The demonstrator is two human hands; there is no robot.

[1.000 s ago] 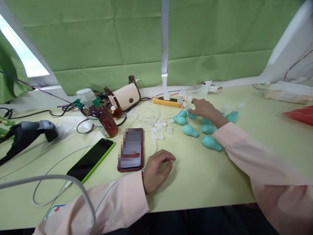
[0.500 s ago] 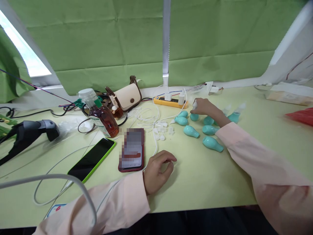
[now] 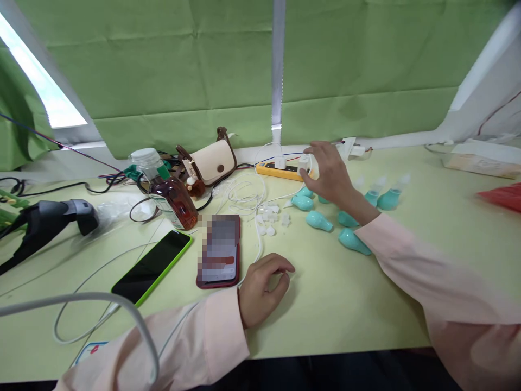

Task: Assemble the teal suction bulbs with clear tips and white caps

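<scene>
My left hand rests on the table with its fingers curled apart and nothing between them. Above the group of teal bulbs, my right hand is spread open, thumb and fingertips near a white plug on the yellow power strip; no held object shows. Several teal bulbs lie on their sides, such as one teal bulb in the middle. Others stand upright with clear tips, like the teal bulb at the right. My right hand and wrist partly hide some bulbs. Small clear parts lie left of the bulbs.
A red-cased phone and a green-edged phone lie left of my left hand. Behind them are a brown bottle and a cream bag. White cables cross the table. A red item lies far right.
My right hand has risen off the upright teal bulb and moved slightly left, its fingers spreading. More of the upright bulbs at the right now shows. My left hand has stayed in place.
</scene>
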